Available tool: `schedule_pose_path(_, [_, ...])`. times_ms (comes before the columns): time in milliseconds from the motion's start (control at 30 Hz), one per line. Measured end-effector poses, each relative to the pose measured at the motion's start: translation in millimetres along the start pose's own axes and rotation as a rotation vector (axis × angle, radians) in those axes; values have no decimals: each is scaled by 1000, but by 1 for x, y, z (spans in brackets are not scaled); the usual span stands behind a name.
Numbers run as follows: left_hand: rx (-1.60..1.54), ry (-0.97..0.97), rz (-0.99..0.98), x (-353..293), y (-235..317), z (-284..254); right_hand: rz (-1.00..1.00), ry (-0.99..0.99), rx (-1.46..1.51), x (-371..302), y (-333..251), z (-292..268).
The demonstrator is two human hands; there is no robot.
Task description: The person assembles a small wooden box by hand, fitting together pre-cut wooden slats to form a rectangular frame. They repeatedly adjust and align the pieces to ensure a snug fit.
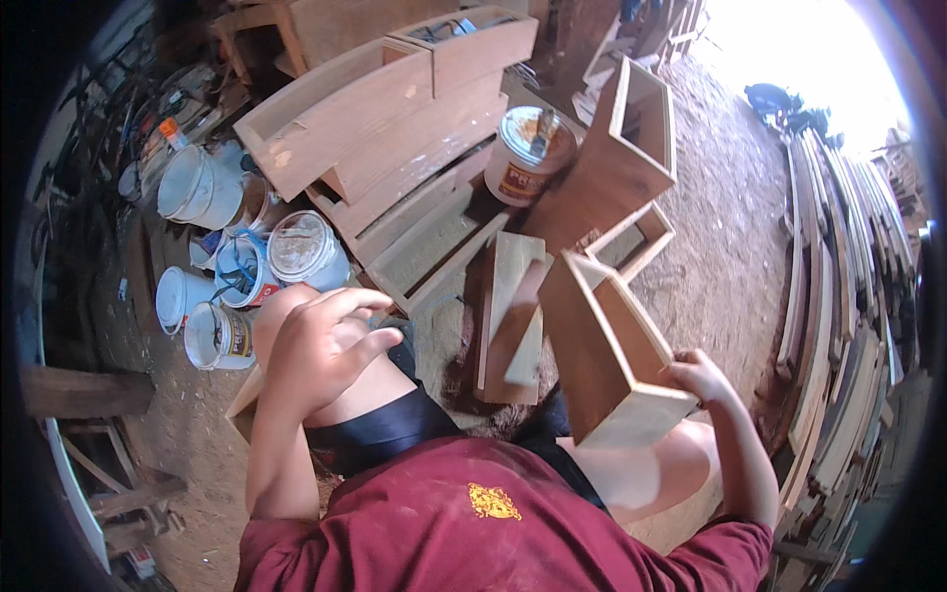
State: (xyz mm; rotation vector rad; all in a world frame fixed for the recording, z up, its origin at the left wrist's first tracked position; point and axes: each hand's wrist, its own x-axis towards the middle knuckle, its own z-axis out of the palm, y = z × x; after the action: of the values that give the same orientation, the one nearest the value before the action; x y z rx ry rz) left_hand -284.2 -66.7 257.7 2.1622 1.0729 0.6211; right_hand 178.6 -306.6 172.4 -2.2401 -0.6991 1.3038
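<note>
My right hand grips the rim of a long wooden drawer box at its near right corner. The box rests by my right thigh and slants away toward the middle. Raised over my left knee is my left hand, its fingers bent and the thumb apart, holding nothing that shows. Ahead, between my legs, wooden boards lean together. Just beyond the drawer box stand a small wooden frame and another wooden drawer box, partly overlapping in view.
A large wooden cabinet frame lies ahead with drawer boxes on top. A lidded paint bucket with a brush on it stands beside it. Several white buckets crowd the left. Stacked planks line the right side of the dirt floor.
</note>
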Motion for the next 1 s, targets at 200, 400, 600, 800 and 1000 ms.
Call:
schedule_pose_path(200, [-120,-53,59,50,-9,4,-208,-82,-39,21,-38,50])
schedule_pose_path(400, [-4,-266,-28,110,-21,23,-408,-3,32,102,-32,102])
schedule_pose_path(600, [227,-374,-94,144,-75,58,-488,154,-294,142,7,168])
schedule_pose_path(800, [561,-522,97,134,-81,62,-337,83,-617,140,-1,139])
schedule_pose_path(1000, [541,-904,159,141,-70,40,-64,-30,-347,39,-71,35])
